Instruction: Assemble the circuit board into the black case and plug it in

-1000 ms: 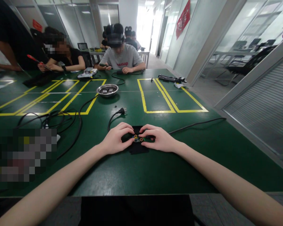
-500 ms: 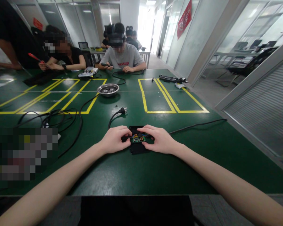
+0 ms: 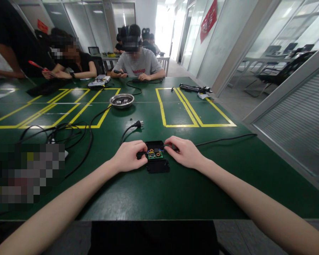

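A small green circuit board (image 3: 154,155) with copper-wound rings lies in front of me, between two black plastic case halves. The upper case half (image 3: 155,144) is behind the board and the lower case half (image 3: 158,166) in front of it. My left hand (image 3: 129,156) is closed on the black cable end (image 3: 141,155) at the board's left side. To the right of the board, my right hand (image 3: 184,151) is pinched around another black cable (image 3: 225,140), near thin wires leading to the board. Its fingertips partly hide what they grip.
A power plug (image 3: 138,124) lies beyond my left hand. Further back stands a metal bowl (image 3: 122,101) with small metal parts. Tangled black cables (image 3: 61,132) spread at the left. Yellow tape (image 3: 180,126) marks the green table. Several people sit across from me.
My right hand has drawn back to the right from the board and case halves, uncovering their right side. My left hand stays almost in place on its cable end.
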### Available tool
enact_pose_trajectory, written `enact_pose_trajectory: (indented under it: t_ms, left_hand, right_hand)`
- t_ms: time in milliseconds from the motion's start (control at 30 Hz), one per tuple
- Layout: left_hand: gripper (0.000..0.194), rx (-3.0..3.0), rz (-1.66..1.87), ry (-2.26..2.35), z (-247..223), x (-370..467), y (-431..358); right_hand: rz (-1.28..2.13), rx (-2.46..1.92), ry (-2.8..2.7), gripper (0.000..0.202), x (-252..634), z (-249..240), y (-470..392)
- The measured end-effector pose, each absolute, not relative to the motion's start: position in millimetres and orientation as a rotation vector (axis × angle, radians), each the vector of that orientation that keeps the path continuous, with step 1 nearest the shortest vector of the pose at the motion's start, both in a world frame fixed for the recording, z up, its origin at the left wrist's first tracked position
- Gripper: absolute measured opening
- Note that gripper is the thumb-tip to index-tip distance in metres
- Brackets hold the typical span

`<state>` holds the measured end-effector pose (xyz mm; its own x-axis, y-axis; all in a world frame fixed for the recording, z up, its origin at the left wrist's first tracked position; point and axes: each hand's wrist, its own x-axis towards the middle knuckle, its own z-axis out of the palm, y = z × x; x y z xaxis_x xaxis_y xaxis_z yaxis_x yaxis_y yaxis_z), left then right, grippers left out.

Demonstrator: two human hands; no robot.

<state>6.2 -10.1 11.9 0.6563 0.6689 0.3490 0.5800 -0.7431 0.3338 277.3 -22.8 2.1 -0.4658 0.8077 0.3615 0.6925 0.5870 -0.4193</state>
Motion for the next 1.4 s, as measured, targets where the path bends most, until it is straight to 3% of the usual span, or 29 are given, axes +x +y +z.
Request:
enact_pose_trajectory:
  t_ms: [100,167,400,767,1067,1400]
  left_hand:
    - [0.008,2.673,0.693,1.010,15.9,2.7,-11.1]
    - [0.007,2.659,0.704,0.983,17.9,0.8,-12.6]
    - [0.006,2.661,0.621,0.807,20.9,2.8,-23.8]
    - [0.014,2.707,0.411,0.871,20.9,5.1,-21.9]
    - [0.009,2.653,0.445,0.845,22.8,2.4,-23.1]
    - [0.005,2.540,0.517,0.782,21.8,3.8,-24.3]
  right_hand:
    - [0.221,-1.249,-2.360,0.046,287.8,5.6,-17.0]
    - [0.233,-1.204,-2.410,0.051,293.3,9.0,-15.8]
    - [0.407,-0.997,-2.513,0.048,301.8,24.3,-23.7]
    - [0.525,-1.055,-2.596,0.046,302.3,20.5,-22.9]
    - [0.642,-1.034,-2.619,0.042,301.7,20.4,-22.9]
    - [0.591,-0.923,-2.579,0.018,288.1,9.3,-30.3]
